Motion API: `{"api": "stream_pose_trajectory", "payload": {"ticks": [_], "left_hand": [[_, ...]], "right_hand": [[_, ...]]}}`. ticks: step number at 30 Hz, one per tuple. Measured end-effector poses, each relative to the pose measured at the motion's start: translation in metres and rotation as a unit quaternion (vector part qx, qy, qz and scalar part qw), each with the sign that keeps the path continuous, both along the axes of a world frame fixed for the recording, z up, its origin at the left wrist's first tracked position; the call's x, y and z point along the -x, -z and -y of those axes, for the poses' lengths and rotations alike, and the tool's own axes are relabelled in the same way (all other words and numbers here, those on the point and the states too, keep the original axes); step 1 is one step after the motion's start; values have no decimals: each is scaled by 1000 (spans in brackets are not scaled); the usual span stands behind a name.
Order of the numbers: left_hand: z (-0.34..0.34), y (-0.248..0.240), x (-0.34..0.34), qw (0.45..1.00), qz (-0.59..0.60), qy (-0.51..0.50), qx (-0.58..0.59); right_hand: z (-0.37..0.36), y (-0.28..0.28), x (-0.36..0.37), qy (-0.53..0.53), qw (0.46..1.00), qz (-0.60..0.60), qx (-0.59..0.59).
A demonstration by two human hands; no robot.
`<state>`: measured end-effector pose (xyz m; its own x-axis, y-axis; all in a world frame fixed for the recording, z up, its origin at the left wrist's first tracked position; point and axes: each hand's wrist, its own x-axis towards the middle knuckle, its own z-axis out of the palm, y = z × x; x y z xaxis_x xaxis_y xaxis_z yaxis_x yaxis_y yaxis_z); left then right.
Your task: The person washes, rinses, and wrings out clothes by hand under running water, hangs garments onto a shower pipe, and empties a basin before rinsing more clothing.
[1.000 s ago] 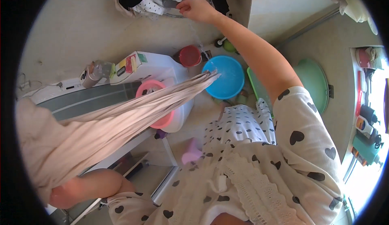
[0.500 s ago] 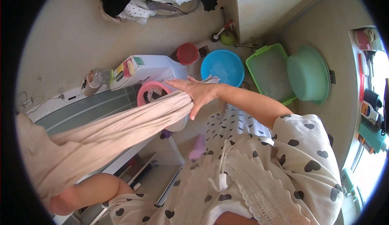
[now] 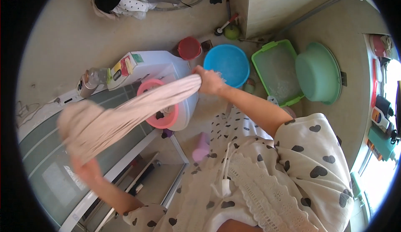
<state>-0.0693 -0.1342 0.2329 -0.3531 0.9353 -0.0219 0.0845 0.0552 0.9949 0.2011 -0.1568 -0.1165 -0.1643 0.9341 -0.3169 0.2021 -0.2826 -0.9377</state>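
A long piece of beige cloth (image 3: 138, 108) is stretched across the left half of the view, bunched into folds. Its narrow right end is gathered in my right hand (image 3: 210, 82), whose fingers are closed around it. At the wider left end, my left hand (image 3: 86, 170) holds the cloth from below; it is blurred and its fingers are mostly hidden by the fabric. Beneath the cloth sits a pink basin (image 3: 171, 117) with some dark and light fabric inside, partly covered from sight.
A white appliance (image 3: 184, 94) stands behind the pink basin. Beyond my right hand are a blue basin (image 3: 227, 65), a red bucket (image 3: 189, 48), a green-rimmed tub (image 3: 277, 71) and a pale green basin (image 3: 318, 74). A purple container (image 3: 201, 147) stands on the floor. Clothes (image 3: 138, 0) hang at the top.
My right hand has gone from spread fingers to a closed grip on the cloth. My left hand has moved up and inward, bringing the cloth's wide end with it; more of the pink basin shows.
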Motion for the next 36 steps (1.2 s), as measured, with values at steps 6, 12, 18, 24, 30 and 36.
{"api": "stream_pose_trajectory", "payload": {"ticks": [6,12,18,24,30,36], "left_hand": [[-1,204,26,911,-237,275,197],[-8,352,-5,897,62,235,370],[15,451,-47,605,606,199,478],[13,391,-147,652,643,260,307],[20,459,-149,654,649,267,282],[19,485,-146,726,569,292,252]], "right_hand": [[-8,16,22,68,997,44,18],[-5,-13,20,1,999,20,-36],[-7,-58,16,-16,997,-6,-69],[15,-67,21,-49,993,-34,-107],[31,-111,-13,-173,976,-129,-33],[22,-136,-84,-213,967,-136,-17]]}}
